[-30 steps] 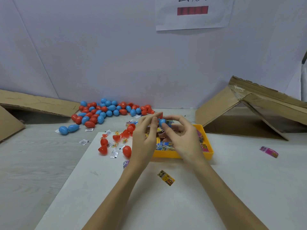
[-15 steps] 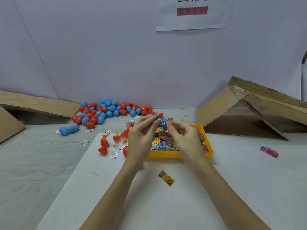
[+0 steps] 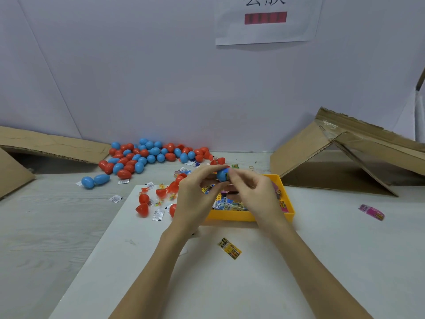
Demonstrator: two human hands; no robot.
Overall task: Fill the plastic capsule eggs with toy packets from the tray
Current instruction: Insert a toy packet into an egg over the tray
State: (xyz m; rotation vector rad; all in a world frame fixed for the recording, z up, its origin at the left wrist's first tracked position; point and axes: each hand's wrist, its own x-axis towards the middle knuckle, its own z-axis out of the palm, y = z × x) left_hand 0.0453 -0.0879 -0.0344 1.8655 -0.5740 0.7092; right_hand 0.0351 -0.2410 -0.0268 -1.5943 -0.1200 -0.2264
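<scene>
Above the yellow plastic tray (image 3: 243, 216), a blue plastic capsule egg (image 3: 222, 175) is held up between both hands. Left hand (image 3: 195, 194) pinches it from the left with thumb under and fingers over; right hand (image 3: 255, 192) grips its right end with curled fingertips. Whether the egg is fully snapped closed, can't tell.

Versus half a second ago: hands sit in nearly the same spot over the tray, egg more exposed between the fingertips now, left fingers stretched further across its top. A second ago the right fingers covered more of the egg.

Both forearms reach in from the near edge of the white board (image 3: 207, 284), wrists raised off it, palms turned toward each other.

Inside the tray, printed toy packets (image 3: 230, 204) in blue and yellow, text too small to read. Nearer than the tray, a loose yellow barcode packet (image 3: 229, 248) lies on the board. Left of the tray, open red egg halves (image 3: 142, 209) and small white sachets (image 3: 157, 214). Far left behind the tray, a pile of closed red and blue eggs (image 3: 147, 157) against the wall. Right of the tray, a pink packet (image 3: 371, 211) well apart, and a folded cardboard box (image 3: 333, 157) beyond. High behind the tray, a white paper sign (image 3: 266, 21) with cut-off characters and a blurred red bar, not readable.
</scene>
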